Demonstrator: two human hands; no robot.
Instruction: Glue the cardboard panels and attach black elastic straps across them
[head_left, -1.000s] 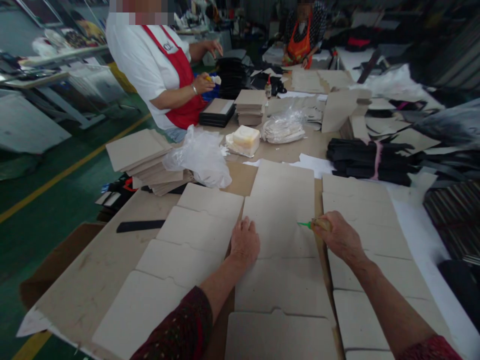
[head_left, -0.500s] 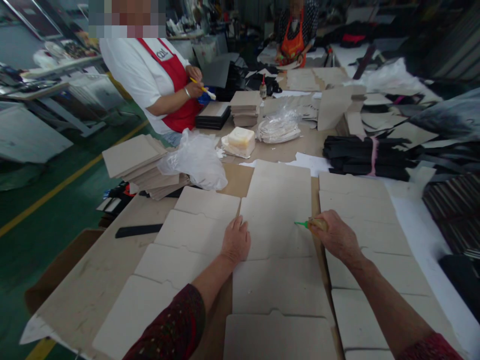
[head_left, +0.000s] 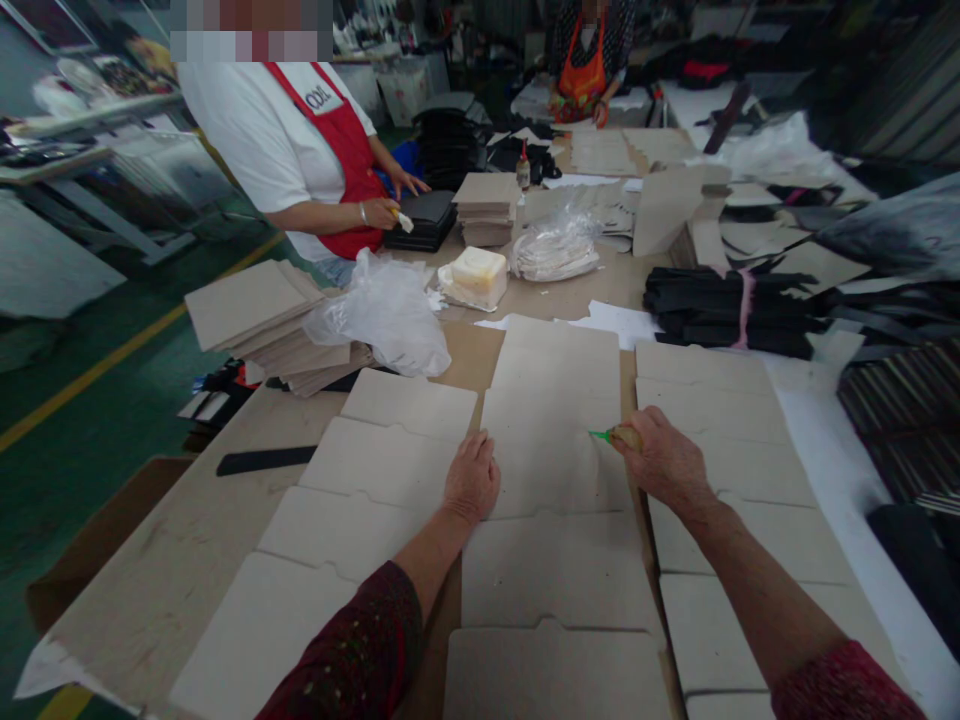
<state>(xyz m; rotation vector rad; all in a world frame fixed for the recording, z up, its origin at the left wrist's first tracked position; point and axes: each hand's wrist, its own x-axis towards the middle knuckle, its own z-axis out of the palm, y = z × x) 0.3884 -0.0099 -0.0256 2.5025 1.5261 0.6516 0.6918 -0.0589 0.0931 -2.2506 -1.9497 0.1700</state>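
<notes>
My left hand [head_left: 472, 477] lies on the left edge of a grey-beige cardboard sheet [head_left: 547, 465] in the middle column, fingers stretched out and holding nothing. In my right hand [head_left: 666, 455] is a wooden-handled awl [head_left: 624, 437] with a thin green shaft. It points left, its tip at the right part of the same sheet; I cannot tell whether it presses in. Small dark dots mark some of the sheets. Overlapping cardboard pieces [head_left: 382, 455] with small tabs run in a column to the left, and similar pieces [head_left: 720, 465] form one to the right.
A black strip [head_left: 264, 460] lies at left. Beyond are a cardboard stack [head_left: 255, 305], a plastic bag [head_left: 386, 320], a yellowish-white block [head_left: 474, 277] and a tied black bundle [head_left: 727, 308]. A co-worker in a red apron [head_left: 352, 180] stands at the far left side; another works farther back.
My right hand and the awl have barely shifted. The red-aproned co-worker has lowered the brush and now has the other hand on the black stack. My view has shifted slightly.
</notes>
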